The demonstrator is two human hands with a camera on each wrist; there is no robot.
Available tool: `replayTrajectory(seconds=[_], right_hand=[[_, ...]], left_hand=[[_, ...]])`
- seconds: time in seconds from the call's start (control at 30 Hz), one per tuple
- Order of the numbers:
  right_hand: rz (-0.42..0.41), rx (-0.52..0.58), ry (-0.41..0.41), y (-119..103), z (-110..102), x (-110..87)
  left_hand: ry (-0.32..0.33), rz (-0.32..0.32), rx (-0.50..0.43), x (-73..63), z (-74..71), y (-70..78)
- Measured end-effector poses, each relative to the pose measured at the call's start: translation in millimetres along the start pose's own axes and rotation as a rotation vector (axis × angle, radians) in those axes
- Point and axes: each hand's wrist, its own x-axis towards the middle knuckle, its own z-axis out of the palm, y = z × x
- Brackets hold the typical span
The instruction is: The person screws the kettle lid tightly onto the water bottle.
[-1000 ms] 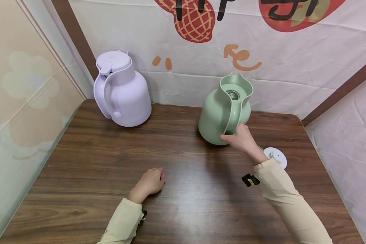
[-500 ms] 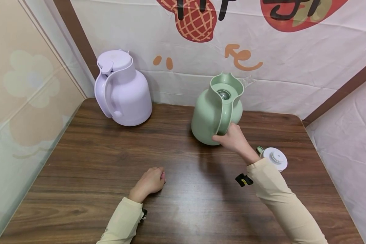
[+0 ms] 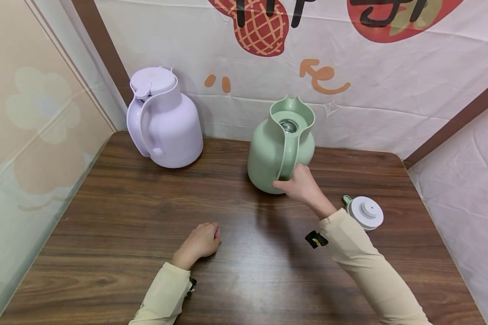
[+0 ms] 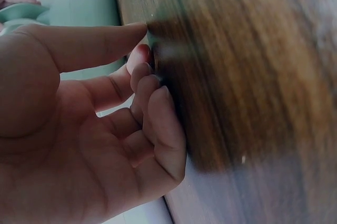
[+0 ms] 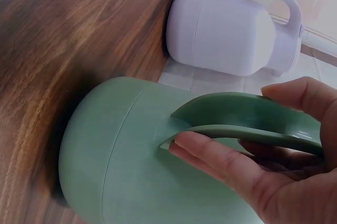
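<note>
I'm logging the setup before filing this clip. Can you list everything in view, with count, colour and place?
Green jug: 1, pale green, right of the lilac jug
Lilac jug: 1, lilac, back left of table, lid on
Loose lid: 1, white with green tab, right of green jug
Table: 1, brown woodgrain, below everything
Backdrop: 1, white with coloured prints, behind table
Side walls: 2, pale, left and right
Wrist pieces: 2, black, one per wrist
Right hand: 1, cream sleeve, gripping green jug's handle
Left hand: 1, cream sleeve, at table's front
</note>
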Motion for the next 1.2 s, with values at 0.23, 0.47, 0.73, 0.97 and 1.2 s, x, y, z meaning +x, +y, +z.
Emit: replayTrajectory(seconds=[0.23, 0.47, 0.73, 0.97, 1.2], right_hand=[[0.001, 0.009, -0.016, -3.6, 3.3, 0.5], [0.012, 0.013, -0.035, -7.3, 7.1, 1.2], [0.016, -0.005, -0.039, -9.5, 9.1, 1.4], [-0.004, -0.035, -0.037, -9.2, 7.6, 0.3], [-0.036, -0.071, -0.059, -9.7, 5.1, 0.5]], left_hand=[[0.005, 0.007, -0.001, -1.2, -0.4, 0.5], [-0.003, -0.003, -0.01, 0.2, -0.7, 0.5], [0.005, 0.011, -0.002, -2.1, -0.9, 1.4], [0.031, 0.011, 0.009, -3.5, 0.1, 2.3], [0.066, -0.029, 0.002, -3.5, -0.2, 4.8]])
